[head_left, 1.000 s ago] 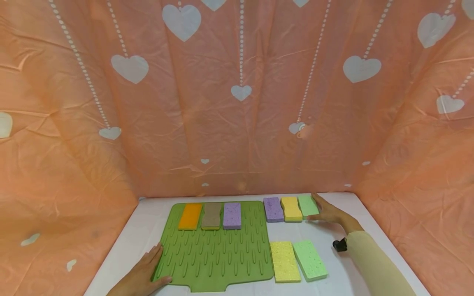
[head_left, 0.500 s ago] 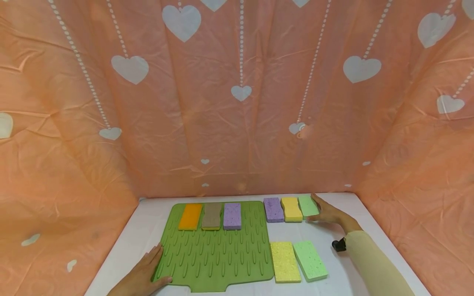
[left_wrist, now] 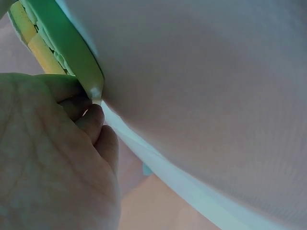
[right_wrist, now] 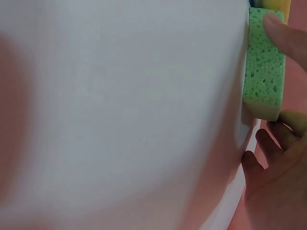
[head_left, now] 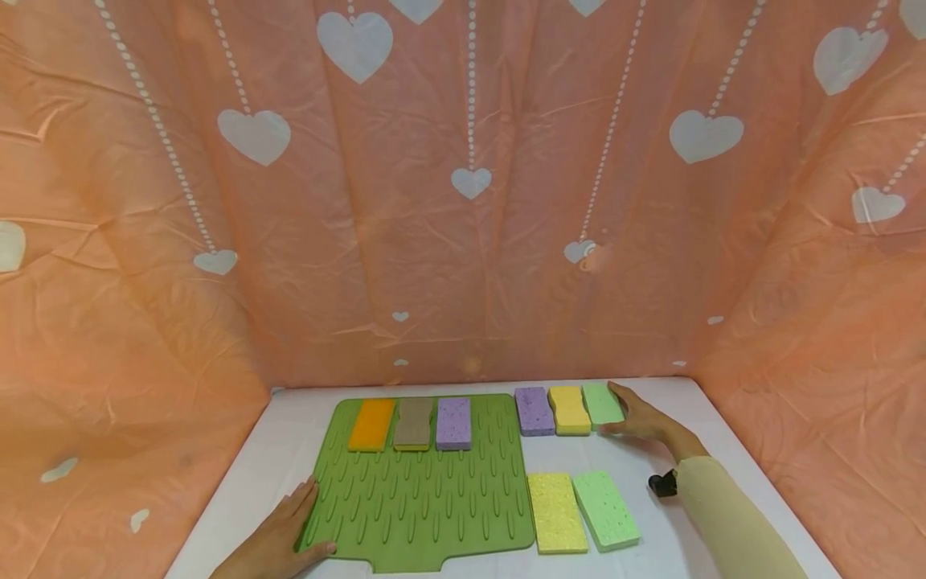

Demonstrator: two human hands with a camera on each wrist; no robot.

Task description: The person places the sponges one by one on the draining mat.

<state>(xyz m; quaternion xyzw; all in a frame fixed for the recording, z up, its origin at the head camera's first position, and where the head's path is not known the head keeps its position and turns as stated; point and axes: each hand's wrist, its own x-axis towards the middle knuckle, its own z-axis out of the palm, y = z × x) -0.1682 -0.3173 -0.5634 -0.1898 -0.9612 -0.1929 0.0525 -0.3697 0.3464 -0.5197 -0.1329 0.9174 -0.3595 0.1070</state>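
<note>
In the head view my right hand (head_left: 640,416) is at the back right, gripping a light green sponge (head_left: 601,404). In the right wrist view its thumb (right_wrist: 287,40) lies on the pitted face of the sponge, and the fingers bend by its end. A yellow sponge (head_left: 570,410) with curved-in sides and a purple sponge (head_left: 534,411) stand in line to its left. My left hand (head_left: 278,531) rests at the left edge of a green ridged mat (head_left: 419,507), fingers extended along the edge and thumb on the near corner.
On the mat's far part lie an orange sponge (head_left: 372,424), a grey-topped sponge (head_left: 413,423) and a lilac sponge (head_left: 453,423). Right of the mat are a flat yellow sponge (head_left: 558,512) and another green sponge (head_left: 606,510). An orange curtain (head_left: 470,322) encloses the white table (head_left: 246,482).
</note>
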